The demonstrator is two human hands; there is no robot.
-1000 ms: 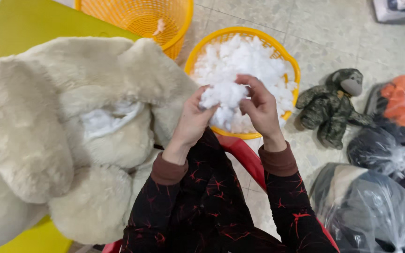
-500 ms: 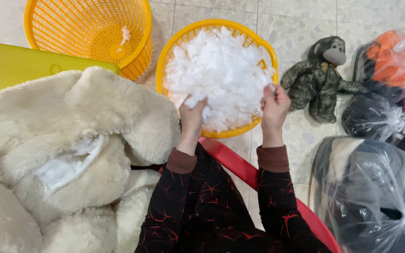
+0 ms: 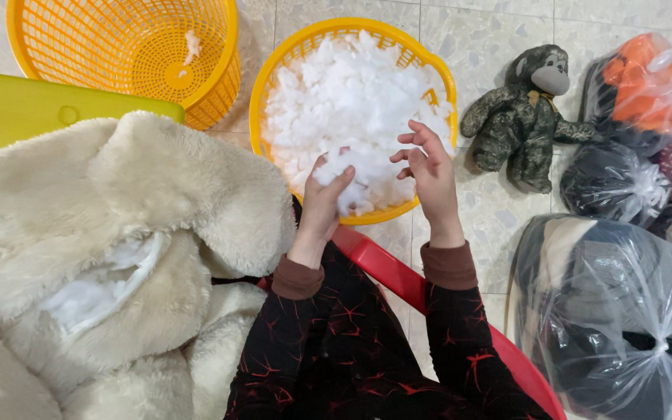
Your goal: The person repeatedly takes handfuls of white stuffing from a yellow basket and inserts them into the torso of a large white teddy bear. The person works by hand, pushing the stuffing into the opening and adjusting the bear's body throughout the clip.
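White stuffing fills basket at twelve o'clock; left hand pinches a tuft at its six-o'clock rim; right hand hovers spread, fingers loose; plush at nine o'clock.

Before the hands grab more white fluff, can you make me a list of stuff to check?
1. Left hand on a fluff clump: ok.
2. Right hand free, fingers spread: ok.
3. Fluff basket has plenty left: ok.
4. Cream plush toy seam open, white filling showing: ok.
5. How full the toy is inside: cannot tell.
6. Second orange basket nearly bare, one small tuft: ok.
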